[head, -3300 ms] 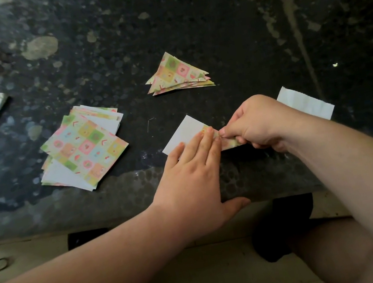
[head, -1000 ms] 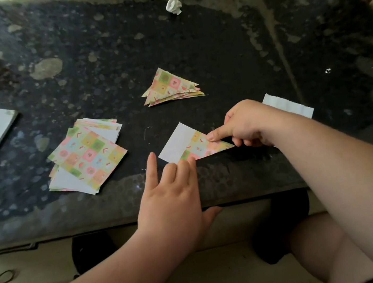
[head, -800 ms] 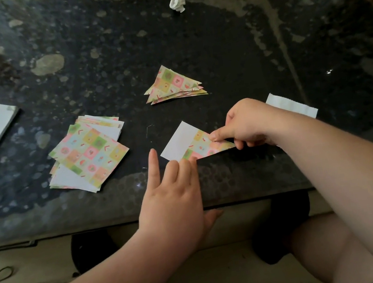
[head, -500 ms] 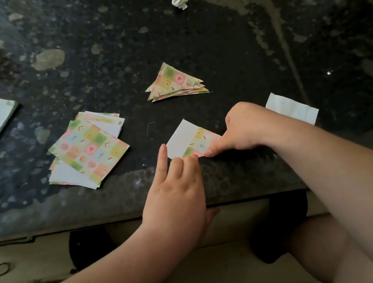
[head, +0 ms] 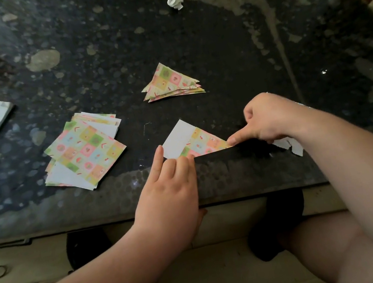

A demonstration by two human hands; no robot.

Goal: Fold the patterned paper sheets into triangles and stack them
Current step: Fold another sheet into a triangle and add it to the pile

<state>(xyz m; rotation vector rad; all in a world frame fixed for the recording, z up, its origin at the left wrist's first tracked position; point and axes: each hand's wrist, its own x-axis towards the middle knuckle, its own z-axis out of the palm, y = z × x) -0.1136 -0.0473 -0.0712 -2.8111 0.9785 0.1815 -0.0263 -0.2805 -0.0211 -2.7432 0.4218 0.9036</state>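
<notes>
**A:** Which one are you on?

**B:** The half-folded sheet. It lies on the desk close to the near edge, with the patterned flap turned over its white back. My left hand is flat, fingers straight, pinning the sheet's near left corner. My right hand has the forefinger out, pressing the flap's right tip, and the other fingers are curled in.

**A:** How do you get it clean?

**B:** I'd hold that corner still, check the edges meet, then run the forefinger along the near fold.

**A:** Anything crowding you?

**B:** The stack of triangles sits beyond the sheet. The pile of flat sheets is to the sheet's left, and both are well apart from it. White scraps lie to its right under my wrist and might catch. A crumpled ball is far beyond.
</notes>
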